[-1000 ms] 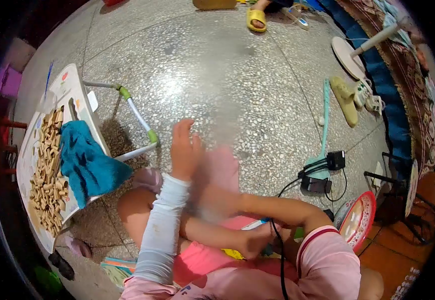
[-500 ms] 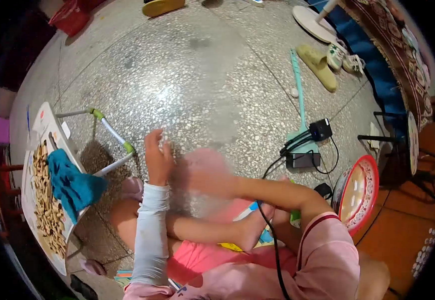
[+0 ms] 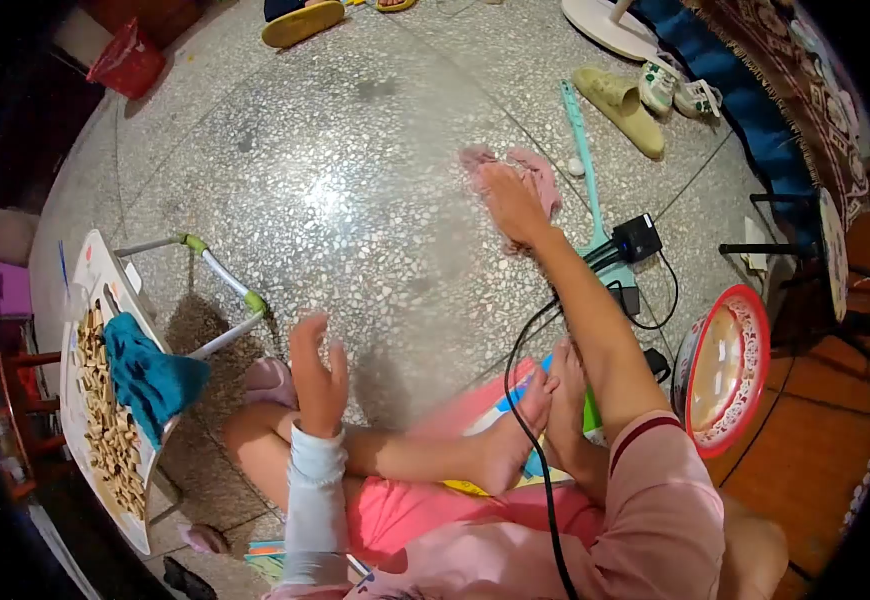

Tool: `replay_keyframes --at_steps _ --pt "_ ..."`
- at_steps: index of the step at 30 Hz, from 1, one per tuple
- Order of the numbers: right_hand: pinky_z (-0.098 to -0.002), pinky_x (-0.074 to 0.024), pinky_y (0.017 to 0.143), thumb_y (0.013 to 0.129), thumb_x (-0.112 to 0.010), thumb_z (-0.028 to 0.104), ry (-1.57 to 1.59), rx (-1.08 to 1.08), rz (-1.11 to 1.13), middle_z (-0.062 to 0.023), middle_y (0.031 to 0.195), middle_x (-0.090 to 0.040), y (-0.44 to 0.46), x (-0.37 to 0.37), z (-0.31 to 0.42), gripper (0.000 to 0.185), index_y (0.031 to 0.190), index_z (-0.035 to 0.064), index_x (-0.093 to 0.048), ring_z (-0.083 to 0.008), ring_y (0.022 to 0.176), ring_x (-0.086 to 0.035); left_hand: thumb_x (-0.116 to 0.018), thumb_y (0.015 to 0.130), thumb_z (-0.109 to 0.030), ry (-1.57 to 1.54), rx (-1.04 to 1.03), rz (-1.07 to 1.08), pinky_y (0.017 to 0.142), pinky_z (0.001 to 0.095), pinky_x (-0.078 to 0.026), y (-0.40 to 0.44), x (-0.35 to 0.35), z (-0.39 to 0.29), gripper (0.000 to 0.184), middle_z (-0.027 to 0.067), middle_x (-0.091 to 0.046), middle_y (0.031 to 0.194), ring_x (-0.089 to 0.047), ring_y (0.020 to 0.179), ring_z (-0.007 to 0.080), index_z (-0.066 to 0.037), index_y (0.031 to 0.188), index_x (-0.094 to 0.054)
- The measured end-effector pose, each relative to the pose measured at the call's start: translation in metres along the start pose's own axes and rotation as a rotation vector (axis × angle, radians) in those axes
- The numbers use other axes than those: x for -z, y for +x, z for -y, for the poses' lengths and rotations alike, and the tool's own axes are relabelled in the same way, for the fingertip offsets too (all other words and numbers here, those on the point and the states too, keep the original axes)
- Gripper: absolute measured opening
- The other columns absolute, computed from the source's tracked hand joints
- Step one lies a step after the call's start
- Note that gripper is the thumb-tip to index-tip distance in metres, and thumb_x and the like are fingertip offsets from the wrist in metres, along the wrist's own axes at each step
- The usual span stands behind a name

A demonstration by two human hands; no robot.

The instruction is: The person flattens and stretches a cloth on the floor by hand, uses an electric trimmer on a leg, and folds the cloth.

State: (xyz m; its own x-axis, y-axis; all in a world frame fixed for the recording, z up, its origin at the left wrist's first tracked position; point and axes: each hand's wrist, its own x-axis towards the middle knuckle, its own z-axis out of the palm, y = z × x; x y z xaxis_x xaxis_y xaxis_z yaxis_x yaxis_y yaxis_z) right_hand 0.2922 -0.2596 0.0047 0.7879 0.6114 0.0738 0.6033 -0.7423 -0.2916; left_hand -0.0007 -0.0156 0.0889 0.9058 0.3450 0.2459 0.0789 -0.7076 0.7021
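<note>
A pink cloth lies bunched on the speckled floor, and my right hand presses down on it with the arm stretched forward. Part of the cloth sticks out past the fingers on both sides. My left hand is raised over my bent leg, holding nothing, with thumb and fingers apart. A pale sleeve covers that forearm.
At left stands a small table with short light-brown pieces and a teal cloth. Right are a fly swatter, black adapter with cables, red-rimmed basin and shoes. A black cable crosses my leg.
My right hand has swept forward and to the right, away from beside my left hand, taking the pink cloth along. My left hand has dropped slightly towards me.
</note>
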Motion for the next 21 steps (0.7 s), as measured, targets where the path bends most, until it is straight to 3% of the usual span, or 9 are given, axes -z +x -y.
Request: replay_keyframes --at_steps 2,6,7,9,11,13,16,19,21 --pt "-0.0498 -0.0208 0.11 0.092 -0.043 0.02 0.173 -0.192 0.167 -0.0144 0.134 -0.046 0.003 0.028 0.017 0.051 0.142 0.0102 -0.034 -0.0334 0.131 -0.035 -0.052 0.084 0.0 -0.02 0.073 0.013 0.085 0.0378 -0.046 -0.02 0.001 0.004 0.032 0.0173 -0.054 0.11 -0.054 0.1 0.0312 0.0 0.117 -0.052" --pt "-0.0512 -0.028 0.103 0.09 -0.043 0.016 -0.056 -0.09 -0.245 -0.0218 0.126 -0.05 0.012 -0.015 0.048 0.04 0.127 0.0012 -0.045 -0.0361 0.116 -0.048 -0.052 0.084 -0.003 -0.086 0.182 -0.014 0.084 0.0367 -0.047 -0.023 -0.012 0.023 0.028 0.0159 -0.056 0.105 -0.056 0.098 0.0294 0.0 0.112 -0.054" --pt "-0.05 -0.0333 0.097 0.091 -0.042 0.016 -0.177 -0.103 -0.271 -0.0214 0.121 -0.054 0.014 -0.024 0.066 0.035 0.122 0.0009 -0.049 -0.0343 0.11 -0.053 -0.052 0.084 -0.003 -0.094 0.203 -0.019 0.084 0.0368 -0.047 -0.015 -0.013 0.025 0.028 0.0157 -0.056 0.105 -0.056 0.097 0.029 0.0 0.112 -0.055" --pt "-0.0493 -0.0362 0.095 0.093 -0.04 0.018 -0.06 -0.143 -0.166 -0.0236 0.121 -0.055 0.015 -0.034 0.102 0.033 0.117 -0.0008 -0.051 -0.0351 0.107 -0.055 -0.052 0.082 -0.003 -0.096 0.149 -0.001 0.086 0.0383 -0.046 -0.001 -0.018 0.024 0.029 0.0167 -0.056 0.103 -0.055 0.098 0.0316 0.0 0.11 -0.055" --pt "-0.0507 -0.0287 0.104 0.094 -0.04 0.02 0.08 0.056 -0.093 -0.0275 0.129 -0.047 -0.003 -0.053 0.121 0.035 0.118 -0.0038 -0.049 -0.0399 0.116 -0.047 -0.052 0.081 -0.002 -0.049 0.076 -0.009 0.087 0.0394 -0.045 0.019 -0.034 0.025 0.03 0.018 -0.056 0.104 -0.055 0.098 0.0341 0.0 0.11 -0.055" --pt "-0.0532 -0.0194 0.11 0.093 -0.043 0.021 -0.073 0.324 -0.263 -0.0288 0.132 -0.041 -0.023 -0.101 0.122 0.038 0.119 -0.0068 -0.049 -0.0418 0.123 -0.039 -0.054 0.081 -0.004 -0.037 0.049 0.038 0.09 0.0426 -0.043 0.021 -0.046 0.032 0.028 0.0211 -0.055 0.106 -0.053 0.102 0.0398 0.0 0.109 -0.055" --pt "-0.0574 -0.0145 0.11 0.09 -0.047 0.021 -0.179 0.34 -0.188 -0.0272 0.13 -0.041 -0.02 -0.055 0.139 0.039 0.117 -0.0068 -0.051 -0.0408 0.126 -0.036 -0.056 0.084 -0.008 -0.013 0.025 0.094 0.09 0.0446 -0.043 0.012 -0.047 0.031 0.027 0.0219 -0.054 0.109 -0.052 0.104 0.0409 0.0 0.11 -0.054" --pt "-0.0681 -0.0174 0.101 0.083 -0.045 0.015 -0.06 0.429 -0.242 -0.0293 0.098 -0.05 -0.015 -0.034 0.142 0.031 0.101 -0.0093 -0.051 -0.045 0.107 -0.046 -0.057 0.086 -0.011 -0.034 0.068 0.121 0.088 0.045 -0.044 0.004 -0.046 0.029 0.027 0.0215 -0.054 0.11 -0.052 0.103 0.0411 -0.001 0.11 -0.054" --pt "-0.0624 -0.0204 0.101 0.084 -0.045 0.015 0.143 0.372 -0.114 -0.029 0.105 -0.049 -0.023 -0.045 0.139 0.032 0.104 -0.0089 -0.051 -0.0436 0.111 -0.043 -0.057 0.085 -0.008 -0.01 0.062 0.12 0.085 0.044 -0.045 -0.001 -0.046 0.032 0.027 0.0197 -0.053 0.11 -0.053 0.1 0.0395 -0.002 0.111 -0.054"
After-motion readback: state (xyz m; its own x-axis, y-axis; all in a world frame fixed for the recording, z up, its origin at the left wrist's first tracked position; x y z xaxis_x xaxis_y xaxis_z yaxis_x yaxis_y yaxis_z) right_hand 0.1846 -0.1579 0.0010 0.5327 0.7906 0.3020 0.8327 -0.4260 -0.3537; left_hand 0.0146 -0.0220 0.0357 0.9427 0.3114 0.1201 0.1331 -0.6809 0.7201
